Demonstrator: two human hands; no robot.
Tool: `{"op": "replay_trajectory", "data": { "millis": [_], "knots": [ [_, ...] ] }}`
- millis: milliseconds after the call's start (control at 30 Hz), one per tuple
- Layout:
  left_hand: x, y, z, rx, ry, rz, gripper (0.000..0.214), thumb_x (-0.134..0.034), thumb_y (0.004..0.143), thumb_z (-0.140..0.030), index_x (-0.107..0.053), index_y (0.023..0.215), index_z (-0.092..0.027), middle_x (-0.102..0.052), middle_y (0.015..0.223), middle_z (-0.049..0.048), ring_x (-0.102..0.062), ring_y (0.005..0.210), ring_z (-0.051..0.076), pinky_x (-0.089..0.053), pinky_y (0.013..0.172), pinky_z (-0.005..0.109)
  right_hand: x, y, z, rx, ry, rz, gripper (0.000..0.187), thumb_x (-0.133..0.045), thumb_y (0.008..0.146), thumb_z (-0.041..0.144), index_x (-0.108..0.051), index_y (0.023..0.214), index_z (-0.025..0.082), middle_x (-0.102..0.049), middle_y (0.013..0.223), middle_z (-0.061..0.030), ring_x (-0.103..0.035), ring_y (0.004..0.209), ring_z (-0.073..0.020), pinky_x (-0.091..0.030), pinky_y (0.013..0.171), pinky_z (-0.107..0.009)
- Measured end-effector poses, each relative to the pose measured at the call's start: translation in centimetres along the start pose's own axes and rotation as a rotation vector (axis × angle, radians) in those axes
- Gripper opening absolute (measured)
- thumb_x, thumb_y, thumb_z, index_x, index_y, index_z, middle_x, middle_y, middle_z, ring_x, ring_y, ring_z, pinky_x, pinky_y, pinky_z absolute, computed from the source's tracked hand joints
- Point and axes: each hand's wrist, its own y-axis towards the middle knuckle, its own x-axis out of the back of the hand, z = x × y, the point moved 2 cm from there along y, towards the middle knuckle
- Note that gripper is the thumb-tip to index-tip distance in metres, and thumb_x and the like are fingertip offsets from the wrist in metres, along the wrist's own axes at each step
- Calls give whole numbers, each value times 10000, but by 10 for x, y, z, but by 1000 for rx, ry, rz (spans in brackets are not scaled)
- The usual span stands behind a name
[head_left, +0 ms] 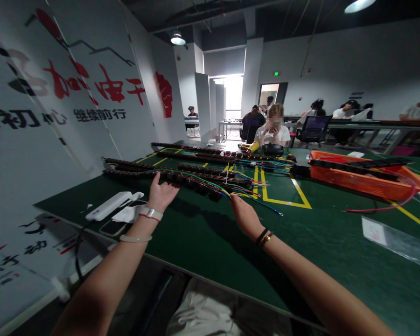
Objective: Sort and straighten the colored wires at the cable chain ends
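Note:
A long black-wrapped wire harness [192, 180] lies slanting across the green table, with green, yellow and blue wires coming out of its right end. My left hand [163, 193] is closed on the near side of its middle, thumb on top; the other fingertips are partly hidden. At the right end, my right hand [244, 215] pinches the harness where the loose wires come out. Past that hand runs a blue wire [268, 208] tipped with a ring terminal. More harnesses [210, 171] lie just behind, roughly parallel to this one.
An orange bin [357, 186] holding black harnesses stands at the right, a red wire hanging over its side. Nearer lies a clear plastic bag [399, 242]. A white device [108, 206] and a phone [112, 227] rest at the left. Across the table [203, 238] sits a person [273, 128].

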Motion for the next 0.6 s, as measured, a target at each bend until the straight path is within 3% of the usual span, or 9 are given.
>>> {"op": "replay_trajectory", "data": {
  "millis": [167, 267, 333, 433, 533, 600],
  "knots": [
    [18, -2, 20, 45, 89, -26, 346, -418, 857, -488, -587, 884, -187, -680, 926, 98, -632, 979, 232, -508, 894, 424, 1, 0, -11, -5, -49, 38, 308, -302, 972, 291, -461, 1214, 186, -617, 1160, -115, -622, 953, -206, -456, 699, -271],
    [23, -14, 31, 203, 215, -94, 451, -403, 852, -491, -551, 1074, -127, -657, 1025, 167, -612, 1044, 268, -502, 908, 424, 8, 3, -20, -39, -77, 13, 315, -300, 972, 284, -464, 1219, 178, -609, 1162, -130, -611, 971, -204, -453, 734, -275],
    [25, -30, 37, 353, 278, -135, 584, -399, 850, -460, -430, 1241, -27, -607, 1108, 252, -594, 1081, 308, -509, 888, 447, 11, 4, -27, -27, -104, 15, 307, -318, 969, 282, -480, 1209, 181, -616, 1139, -130, -607, 974, -204, -449, 748, -277],
    [21, -64, 43, 508, 244, -40, 664, -384, 853, -405, -263, 1360, 6, -554, 1195, 293, -565, 1129, 328, -500, 890, 497, 10, 2, -38, 52, -102, 57, 284, -358, 960, 279, -506, 1183, 183, -631, 1099, -115, -604, 965, -194, -436, 781, -271],
    [9, -97, 51, 553, 270, 132, 526, -387, 870, -350, -405, 1307, -59, -564, 1234, 237, -574, 1125, 289, -470, 949, 442, 2, -2, -50, 85, -24, 144, 250, -430, 933, 280, -543, 1134, 182, -648, 1047, -92, -609, 915, -178, -423, 764, -252],
    [-2, -115, 60, 658, 373, 309, 427, -419, 880, -312, -498, 1225, -72, -570, 1242, 214, -588, 1099, 275, -432, 979, 433, -4, -4, -59, 58, 68, 241, 230, -491, 900, 307, -580, 1070, 181, -661, 966, -69, -609, 828, -164, -412, 691, -235]
  ]
}}
